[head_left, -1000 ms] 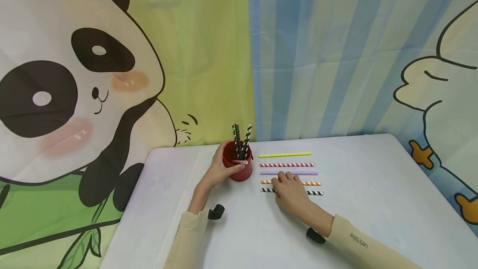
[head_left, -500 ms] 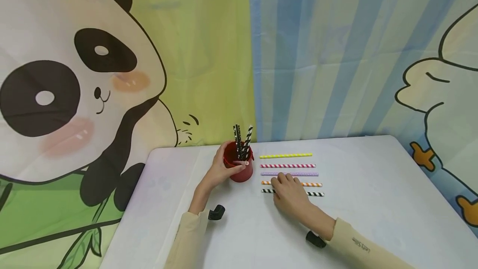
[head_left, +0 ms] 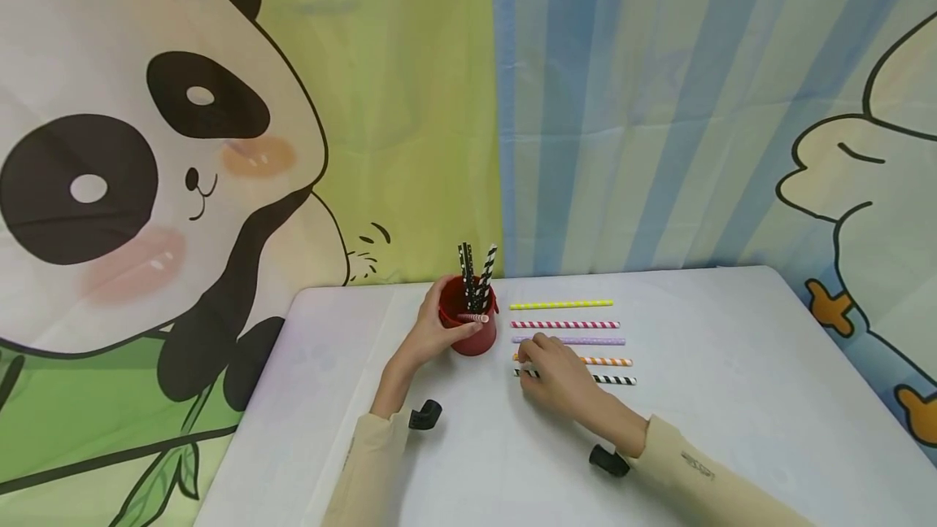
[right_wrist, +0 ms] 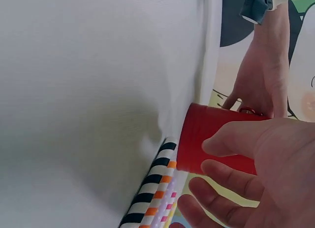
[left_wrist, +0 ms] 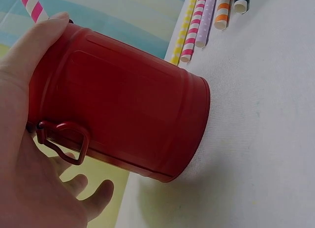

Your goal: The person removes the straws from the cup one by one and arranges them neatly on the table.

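My left hand (head_left: 432,336) grips a small red metal bucket (head_left: 479,341) by its rim, thumb at the near side and fingers around the far side. Black-and-white patterned straws (head_left: 468,271) stand up in it, and a pink-striped straw (left_wrist: 32,5) leans at its rim. Over the left ends of the orange-striped straw (head_left: 607,361) and the black-striped straw (head_left: 616,380) hovers my right hand (head_left: 560,376). Its fingers (right_wrist: 221,179) are loosely bent, with nothing between them. A lilac dotted straw (head_left: 586,341) lies just beyond that hand.
Farther back, a pink-striped straw (head_left: 565,324) and a yellow straw (head_left: 560,305) lie parallel to the others on the white table (head_left: 703,364). Behind the table hangs a printed curtain (head_left: 615,104) with a panda and stripes.
My right hand has shifted left along the straws, and its fingers have spread apart a little. The left hand keeps its hold on the bucket, unmoved.
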### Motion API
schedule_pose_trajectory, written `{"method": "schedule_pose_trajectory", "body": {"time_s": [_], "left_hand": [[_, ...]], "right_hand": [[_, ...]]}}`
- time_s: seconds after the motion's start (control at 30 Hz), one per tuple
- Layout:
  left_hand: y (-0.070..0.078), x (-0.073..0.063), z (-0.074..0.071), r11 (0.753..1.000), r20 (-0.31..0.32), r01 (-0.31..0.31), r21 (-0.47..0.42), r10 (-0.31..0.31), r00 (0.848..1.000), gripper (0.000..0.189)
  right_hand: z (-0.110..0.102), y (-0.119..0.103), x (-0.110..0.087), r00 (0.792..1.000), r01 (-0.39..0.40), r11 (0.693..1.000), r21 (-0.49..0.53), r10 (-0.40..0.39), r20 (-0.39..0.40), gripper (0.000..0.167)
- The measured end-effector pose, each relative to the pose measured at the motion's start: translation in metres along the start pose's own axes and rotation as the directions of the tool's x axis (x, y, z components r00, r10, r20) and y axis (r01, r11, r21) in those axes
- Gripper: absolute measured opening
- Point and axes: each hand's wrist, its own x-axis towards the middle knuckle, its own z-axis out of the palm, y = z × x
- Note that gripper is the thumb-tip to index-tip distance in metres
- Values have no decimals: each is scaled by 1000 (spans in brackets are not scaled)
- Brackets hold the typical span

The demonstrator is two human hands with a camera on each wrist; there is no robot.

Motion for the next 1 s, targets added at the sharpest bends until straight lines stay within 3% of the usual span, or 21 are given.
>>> {"method": "schedule_pose_trajectory", "body": {"time_s": [0.33,0.5,0.63,0.8,0.9,1.0], "left_hand": [[1,1,0,1000,26,9,-28,-8,1000,99],[23,-7,-5,999,60,24,-46,-21,998,98],[36,-14,-9,998,62,8,-60,-4,998,96],[35,-15,-9,998,57,1,-63,3,998,96],[33,-14,-9,998,63,-7,-63,11,998,96],[28,-11,-8,998,64,-21,-65,26,998,96]], "right_hand": [[1,-14,13,999,11,996,90,-7,-44,14],[3,-22,20,995,-35,970,240,56,-83,13],[9,-28,29,977,-25,939,344,96,-192,14],[17,-35,41,930,54,923,380,93,-357,15],[19,-38,48,912,76,919,387,93,-400,16],[19,-40,53,916,50,915,401,118,-383,18]]}}
